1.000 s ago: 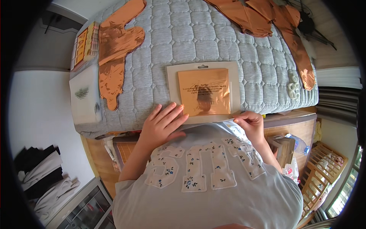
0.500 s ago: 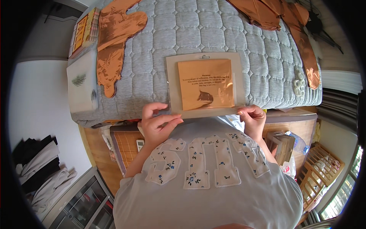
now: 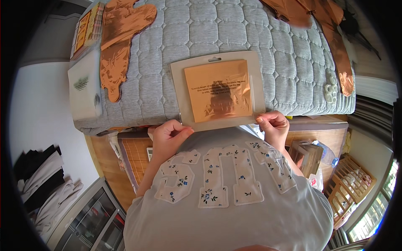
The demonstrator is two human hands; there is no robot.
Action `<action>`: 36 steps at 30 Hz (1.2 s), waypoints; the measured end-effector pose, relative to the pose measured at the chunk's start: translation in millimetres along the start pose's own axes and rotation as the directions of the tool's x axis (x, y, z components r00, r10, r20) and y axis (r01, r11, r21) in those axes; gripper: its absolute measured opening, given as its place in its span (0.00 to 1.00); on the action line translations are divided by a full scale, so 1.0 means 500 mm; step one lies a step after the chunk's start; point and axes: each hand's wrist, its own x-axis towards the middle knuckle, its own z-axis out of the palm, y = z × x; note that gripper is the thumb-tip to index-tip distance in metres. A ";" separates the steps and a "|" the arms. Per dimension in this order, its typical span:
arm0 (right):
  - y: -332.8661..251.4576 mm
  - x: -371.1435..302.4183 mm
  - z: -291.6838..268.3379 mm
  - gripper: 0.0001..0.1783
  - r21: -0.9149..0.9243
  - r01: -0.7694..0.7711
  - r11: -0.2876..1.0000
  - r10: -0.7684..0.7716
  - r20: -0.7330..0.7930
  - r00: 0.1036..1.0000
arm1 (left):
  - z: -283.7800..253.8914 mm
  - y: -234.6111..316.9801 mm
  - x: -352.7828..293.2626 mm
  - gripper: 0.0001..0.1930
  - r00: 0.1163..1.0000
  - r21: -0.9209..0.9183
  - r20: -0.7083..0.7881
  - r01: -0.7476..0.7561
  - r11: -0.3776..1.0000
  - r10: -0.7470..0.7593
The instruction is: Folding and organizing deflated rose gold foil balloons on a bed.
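A flat packaging bag [image 3: 182, 83] with a hanging slot and a pale border is held in front of me, just over the near edge of the bed. Inside it lies a folded, shiny copper-orange foil sheet [image 3: 220, 106], with dark print across the front. My left hand [image 3: 167, 140] pinches the bag's lower left corner between thumb and fingers. At the lower right corner, my right hand [image 3: 274, 130] grips it the same way. The bag tilts a little, its right side higher.
Flat copper foil balloons [image 3: 115, 54] lie on the grey quilted mattress [image 3: 226, 33], at left and far right. A pile of clear bags [image 3: 86, 100] sits on the left edge, small whitish rolls [image 3: 331, 90] on the right. A wooden rack [image 3: 347, 184] stands lower right.
The bag has shifted slightly left and turned a little counterclockwise. My left fingers, spread apart before, have closed onto its corner. My right hand keeps its hold.
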 end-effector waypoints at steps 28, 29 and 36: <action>-0.009 -0.002 -0.014 0.09 -0.144 -0.054 0.988 0.054 -0.008 0.999 | 0.042 -0.078 0.017 0.11 0.903 -0.182 -0.371 -0.298 0.937 0.216; -0.010 -0.004 -0.018 0.09 -0.154 -0.071 0.985 0.073 0.005 0.997 | 0.025 -0.113 0.015 0.11 0.902 -0.182 -0.370 -0.304 0.935 0.221; -0.032 -0.004 -0.019 0.22 -0.220 -0.169 0.961 0.216 0.211 0.953 | 0.034 -0.127 0.069 0.26 0.725 -0.115 0.650 -0.204 0.972 0.229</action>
